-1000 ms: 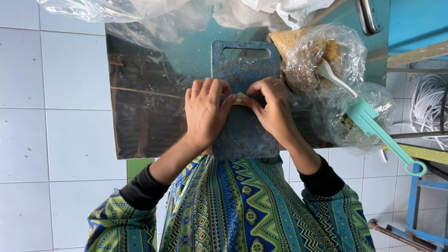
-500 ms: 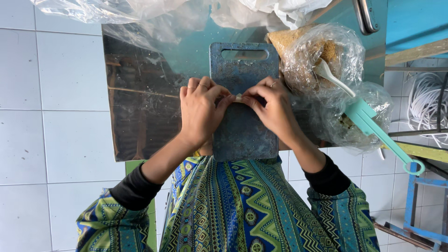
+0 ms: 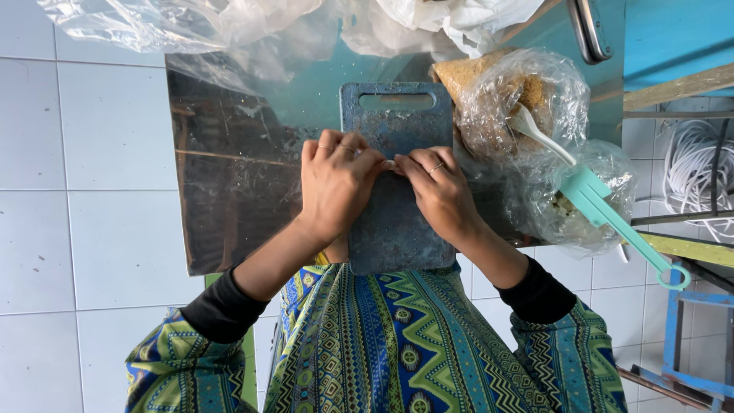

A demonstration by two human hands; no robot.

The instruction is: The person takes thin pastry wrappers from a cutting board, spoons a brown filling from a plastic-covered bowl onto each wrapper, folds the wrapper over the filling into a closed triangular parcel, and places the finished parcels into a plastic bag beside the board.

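A worn blue cutting board (image 3: 397, 229) with a slot handle lies on a shiny metal tray (image 3: 229, 199) in front of me. My left hand (image 3: 332, 187) and my right hand (image 3: 436, 187) meet over the middle of the board, fingertips pinched together on a small pale item (image 3: 388, 164) that is mostly hidden under the fingers. Both hands wear thin rings.
A clear bag of brown crumbs with a white spoon (image 3: 539, 134) sits right of the board. Beside it lies another clear bag (image 3: 581, 203) with a teal-handled tool (image 3: 619, 226). Crumpled clear plastic (image 3: 229, 30) lies along the top. White floor tiles (image 3: 84, 191) are at left; blue frames (image 3: 696, 336) and white cable at right.
Both hands have stayed pinched together over the board, shifting slightly up it; my view has moved a little.
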